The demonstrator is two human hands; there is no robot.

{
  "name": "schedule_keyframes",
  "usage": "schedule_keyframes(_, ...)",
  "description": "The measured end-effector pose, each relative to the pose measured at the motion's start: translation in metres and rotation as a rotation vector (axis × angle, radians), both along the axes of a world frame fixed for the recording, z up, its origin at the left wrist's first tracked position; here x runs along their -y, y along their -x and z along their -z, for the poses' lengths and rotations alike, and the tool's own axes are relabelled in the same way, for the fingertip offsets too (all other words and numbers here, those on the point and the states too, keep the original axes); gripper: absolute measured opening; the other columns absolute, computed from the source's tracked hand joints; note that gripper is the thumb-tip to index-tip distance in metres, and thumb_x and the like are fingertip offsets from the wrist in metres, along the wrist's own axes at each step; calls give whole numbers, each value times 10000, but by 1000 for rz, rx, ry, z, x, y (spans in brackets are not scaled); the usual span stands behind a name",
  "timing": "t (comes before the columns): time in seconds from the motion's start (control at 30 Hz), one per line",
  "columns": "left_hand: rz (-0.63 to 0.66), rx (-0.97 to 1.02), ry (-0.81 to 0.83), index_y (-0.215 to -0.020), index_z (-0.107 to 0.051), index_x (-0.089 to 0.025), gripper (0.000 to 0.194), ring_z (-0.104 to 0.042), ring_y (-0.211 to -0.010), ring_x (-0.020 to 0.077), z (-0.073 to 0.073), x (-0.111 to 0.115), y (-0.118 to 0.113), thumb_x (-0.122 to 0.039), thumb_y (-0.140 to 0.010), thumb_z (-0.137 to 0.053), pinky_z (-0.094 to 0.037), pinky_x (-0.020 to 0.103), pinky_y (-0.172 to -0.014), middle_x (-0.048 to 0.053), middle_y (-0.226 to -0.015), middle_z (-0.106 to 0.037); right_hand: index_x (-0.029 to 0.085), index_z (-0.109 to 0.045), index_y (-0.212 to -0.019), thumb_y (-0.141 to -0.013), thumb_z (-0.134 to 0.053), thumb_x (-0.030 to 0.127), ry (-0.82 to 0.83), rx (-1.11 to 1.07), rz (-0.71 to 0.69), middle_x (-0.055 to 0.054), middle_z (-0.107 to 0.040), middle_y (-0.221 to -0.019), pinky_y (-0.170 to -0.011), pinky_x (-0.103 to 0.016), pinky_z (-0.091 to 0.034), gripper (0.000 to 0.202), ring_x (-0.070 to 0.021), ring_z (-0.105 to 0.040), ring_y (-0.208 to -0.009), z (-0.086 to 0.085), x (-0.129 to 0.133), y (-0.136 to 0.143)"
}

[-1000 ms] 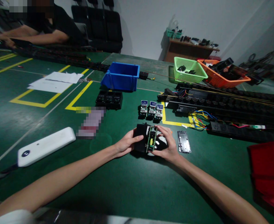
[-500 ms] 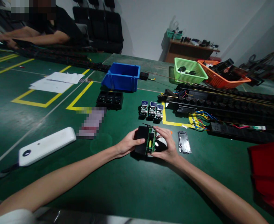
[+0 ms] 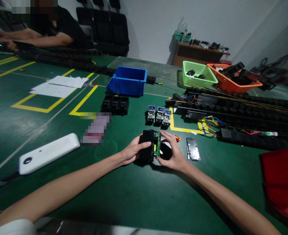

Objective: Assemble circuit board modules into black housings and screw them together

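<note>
Gripping black housing (image 3: 147, 150) and green board (image 3: 159, 148): both hands (image 3: 131, 151), no readable writing.

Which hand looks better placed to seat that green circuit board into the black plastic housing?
Probably the right hand: its fingers already pinch the green circuit board, while the left hand steadies the black plastic housing.

The bench (image 3: 124, 195) wears matt green felt-like cloth. The housing (image 3: 146, 147) is matt black plastic (the green circuit board (image 3: 158, 148) looks glossier), the bin (image 3: 128, 80) smooth blue plastic, the sheets (image 3: 58, 85) white paper.
</note>
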State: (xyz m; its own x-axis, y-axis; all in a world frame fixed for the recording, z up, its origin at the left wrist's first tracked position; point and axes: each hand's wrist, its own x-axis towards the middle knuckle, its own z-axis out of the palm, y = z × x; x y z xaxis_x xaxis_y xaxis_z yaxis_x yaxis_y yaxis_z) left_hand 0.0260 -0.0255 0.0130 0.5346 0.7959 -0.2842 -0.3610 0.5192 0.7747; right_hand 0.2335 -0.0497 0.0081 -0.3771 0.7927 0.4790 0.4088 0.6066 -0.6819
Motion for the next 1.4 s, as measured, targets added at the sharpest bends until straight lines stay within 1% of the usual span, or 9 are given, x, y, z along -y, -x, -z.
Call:
schedule_keyframes(0.07, 0, 0, 5, -1221, -528, -161, 515, -685, -905, 202, 1, -1, 0, -246, -757, -735, -560, 281, -758, 126, -1151, -657, 276, -330, -1430, -681, -745, 307, -24, 3, 17, -110, -449, -1399, -993, -547, -440, 858, -327, -425, -1278, 0, -1, 0)
schedule_keyframes(0.23, 28, 15, -11, -1203, -554, -151, 500, -686, -889, 201, 3, -1, 0, -259, -751, -741, -562, 290, -759, 130, -1144, -661, 291, -366, -1397, -671, -782, 335, -57, -36, 30, -109, -472, -1373, -972, -549, -452, 838, -330, -462, -1244, 2, 0, -2)
schedule_keyframes(0.57, 45, 23, -20, -1197, -565, -138, 494, -686, -875, 202, 3, -2, 0, -263, -753, -741, -561, 300, -763, 139, -1119, -668, 292, -367, -1393, -665, -771, 307, -92, -16, 42, -108, -479, -1363, -985, -557, -433, 834, -327, -465, -1237, 1, 0, -1)
schedule_keyframes(0.83, 66, 26, -17, -1194, -558, -149, 444, -672, -887, 188, 3, -1, 2, -237, -785, -708, -558, 297, -775, 132, -1146, -652, 279, -371, -1381, -655, -771, 292, -89, -12, 35, -113, -477, -1346, -994, -542, -431, 829, -321, -461, -1230, 1, 0, -1)
schedule_keyframes(1.13, 71, 23, -14, -1197, -559, -152, 457, -668, -870, 175, 4, -3, 1, -243, -777, -717, -549, 291, -769, 119, -1142, -649, 252, -385, -1357, -641, -761, 260, -69, -30, 27, -125, -466, -1320, -970, -545, -447, 808, -323, -460, -1216, 1, 0, 0)
schedule_keyframes(1.4, 76, 13, -32, -1208, -545, -150, 474, -662, -888, 180, 5, -2, 1, -256, -779, -716, -542, 291, -773, 122, -1147, -642, 253, -385, -1335, -639, -764, 258, -45, -43, 25, -124, -453, -1296, -917, -504, -492, 793, -314, -461, -1192, 1, 0, 1)
